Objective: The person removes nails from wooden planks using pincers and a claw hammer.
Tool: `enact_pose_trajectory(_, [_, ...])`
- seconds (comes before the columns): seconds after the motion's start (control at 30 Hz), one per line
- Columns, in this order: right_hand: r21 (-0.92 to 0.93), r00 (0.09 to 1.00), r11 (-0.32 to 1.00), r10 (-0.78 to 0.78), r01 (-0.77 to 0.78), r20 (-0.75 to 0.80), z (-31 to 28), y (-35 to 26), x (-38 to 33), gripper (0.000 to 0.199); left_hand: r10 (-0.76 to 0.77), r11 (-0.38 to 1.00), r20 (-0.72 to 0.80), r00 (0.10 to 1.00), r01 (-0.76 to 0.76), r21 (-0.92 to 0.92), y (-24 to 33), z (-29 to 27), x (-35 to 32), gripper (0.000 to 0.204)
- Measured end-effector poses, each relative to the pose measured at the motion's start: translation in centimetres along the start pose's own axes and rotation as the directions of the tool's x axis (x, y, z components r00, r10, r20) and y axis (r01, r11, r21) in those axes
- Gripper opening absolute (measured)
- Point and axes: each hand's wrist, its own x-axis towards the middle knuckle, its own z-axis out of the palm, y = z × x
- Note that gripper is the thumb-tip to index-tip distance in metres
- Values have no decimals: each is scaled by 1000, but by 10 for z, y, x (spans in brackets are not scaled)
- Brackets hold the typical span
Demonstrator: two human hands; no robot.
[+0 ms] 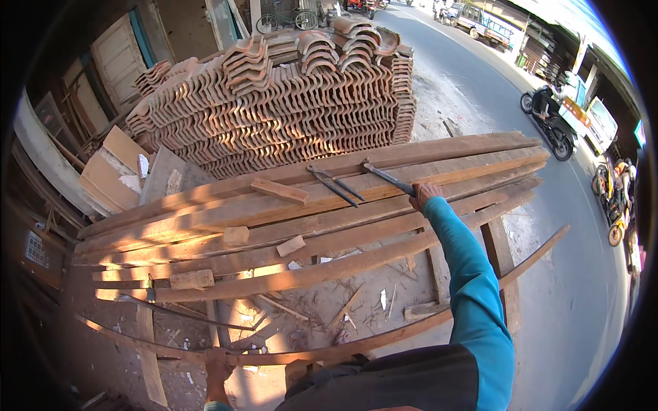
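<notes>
Right hand (423, 194): clenched on long dark metal bar (387, 177), far right, atop stacked reddish timber planks (308, 226). Left hand (218, 363): gripping near curved wooden slat (329, 351) (keep it steady while levering).

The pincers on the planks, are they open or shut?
Open: the pincers lie flat on a plank, their two handles spread apart.

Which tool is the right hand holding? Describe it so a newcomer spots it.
Find the stack of long planks before the roof tile pile. On top, by the right hand, lies a dark slender metal bar. Unlike the pincers beside it, it is single-shafted and gripped.
</notes>
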Motion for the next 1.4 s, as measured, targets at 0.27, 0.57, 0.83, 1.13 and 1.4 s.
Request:
enact_pose_trajectory(0.27, [370, 968, 924, 169, -91, -185, -1, -18, -61, 34, 97, 995, -148, 984, -94, 29, -11, 21, 9, 44])
enact_pose_trajectory(0.57, [805, 947, 588, 207, 81, -246, -37, -24, -247, 42, 385, 914, -209, 899, -403, -50, -68, 64, 19, 37])
enact_pose_trajectory(0.83, [877, 878, 476, 444, -61, -180, 32, -23, -437, 31, 306, 918, -48, 951, -308, -251, 66, 117, 26, 40])
enact_pose_trajectory(1.13, [933, 740, 302, 669, -195, -62, 34, -9, -570, 36, 263, 854, 145, 954, -160, -496, 169, 196, -81, 42])
enact_pose_trajectory(1.4, [819, 673, 106, 634, -563, 381, 101, 8, -674, 49, 193, 834, 337, 922, 27, -551, 177, 241, -181, 45])
